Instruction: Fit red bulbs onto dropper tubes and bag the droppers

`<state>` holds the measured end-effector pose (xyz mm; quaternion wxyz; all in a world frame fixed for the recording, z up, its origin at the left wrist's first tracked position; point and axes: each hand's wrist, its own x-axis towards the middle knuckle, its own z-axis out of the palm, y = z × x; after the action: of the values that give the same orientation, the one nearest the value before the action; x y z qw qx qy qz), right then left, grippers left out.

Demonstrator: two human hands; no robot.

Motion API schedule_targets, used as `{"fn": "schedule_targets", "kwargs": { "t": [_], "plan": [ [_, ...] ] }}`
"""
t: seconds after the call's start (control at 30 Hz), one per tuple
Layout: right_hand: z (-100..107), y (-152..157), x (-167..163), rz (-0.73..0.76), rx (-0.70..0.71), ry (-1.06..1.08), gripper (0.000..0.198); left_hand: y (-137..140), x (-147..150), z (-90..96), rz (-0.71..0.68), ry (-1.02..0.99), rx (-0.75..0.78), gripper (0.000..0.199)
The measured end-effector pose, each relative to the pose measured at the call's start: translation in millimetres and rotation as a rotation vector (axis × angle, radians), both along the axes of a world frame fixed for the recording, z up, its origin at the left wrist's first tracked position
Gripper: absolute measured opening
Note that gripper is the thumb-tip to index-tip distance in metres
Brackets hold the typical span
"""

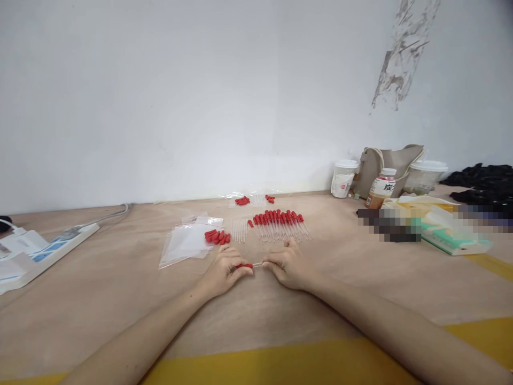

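My left hand (228, 270) pinches a red rubber dropper bulb (245, 265) between thumb and fingers. From the bulb a thin clear glass tube (257, 264) runs to the right, and my right hand (286, 264) grips its other end. Whether the tube sits inside the bulb cannot be made out. Just beyond my left hand lie several loose red bulbs (217, 236) on clear plastic bags (188, 240). Bare glass tubes (240, 231) lie side by side beyond my hands. To their right is a row of droppers (280, 218) with red bulbs fitted.
Bags with red bulbs (242, 201) lie by the wall. A white power strip (60, 251) sits at the left. On the right stand a paper cup (343, 179), a drink bottle (381, 188), a grey bag (366, 171) and a tissue pack (457, 238).
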<state>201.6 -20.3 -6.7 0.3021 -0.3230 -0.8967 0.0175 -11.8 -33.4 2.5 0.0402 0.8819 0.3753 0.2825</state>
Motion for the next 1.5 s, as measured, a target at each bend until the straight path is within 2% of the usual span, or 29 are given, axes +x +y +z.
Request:
{"fn": "schedule_targets", "kwargs": {
  "t": [0.07, 0.2, 0.27, 0.33, 0.43, 0.6, 0.7, 0.83, 1.0, 1.13, 1.4, 1.5],
  "plan": [
    [0.2, -0.5, 1.8, 0.023, 0.02, -0.026, 0.026, -1.4, -0.6, -0.9, -0.021, 0.01, -0.011, 0.021],
    [3.6, -4.3, 4.0, 0.044, 0.125, -0.118, 0.024, -1.4, -2.6, -4.0, 0.03, 0.011, 0.017, 0.02],
    [5.6, -6.3, 5.0, 0.023, 0.169, -0.165, 0.022, -1.1, -4.1, -5.3, 0.048, 0.01, 0.028, 0.019],
    [7.3, -5.9, 7.3, -0.026, 0.165, -0.185, 0.021, -1.6, -5.9, -5.9, 0.082, -0.025, 0.036, 0.028],
    [10.4, 2.7, 13.5, -0.2, 0.037, -0.102, 0.022, -3.2, -8.3, -5.6, 0.141, -0.074, 0.013, 0.046],
    [20.0, 31.4, 17.4, -0.53, -0.357, 0.112, 0.024, -3.4, -9.6, -4.8, 0.06, 0.083, -0.175, 0.036],
    [23.9, 46.4, 3.6, -0.63, -0.379, 0.133, 0.025, -2.2, -9.5, -5.5, 0.033, 0.116, -0.196, 0.037],
    [21.0, 62.9, -29.9, -0.665, -0.279, 0.089, 0.029, -1.5, -9.9, -7.0, 0.025, 0.127, -0.184, 0.038],
    [13.2, 79.9, -61.4, -0.727, -0.239, 0.019, 0.029, -1.6, -10.0, -6.9, 0.018, 0.137, -0.165, 0.037],
    [10.9, 85.4, -68.8, -0.765, -0.225, -0.019, 0.032, -1.2, -10.4, -6.4, 0.011, 0.134, -0.154, 0.037],
    [7.4, 87.4, -73.8, -0.763, -0.328, -0.028, 0.039, -1.9, -9.8, -6.1, 0.011, 0.136, -0.143, 0.036],
    [6.8, 87.7, -72.1, -0.753, -0.327, -0.031, 0.041, -2.0, -9.9, -6.1, 0.011, 0.129, -0.145, 0.036]
  ]
}}
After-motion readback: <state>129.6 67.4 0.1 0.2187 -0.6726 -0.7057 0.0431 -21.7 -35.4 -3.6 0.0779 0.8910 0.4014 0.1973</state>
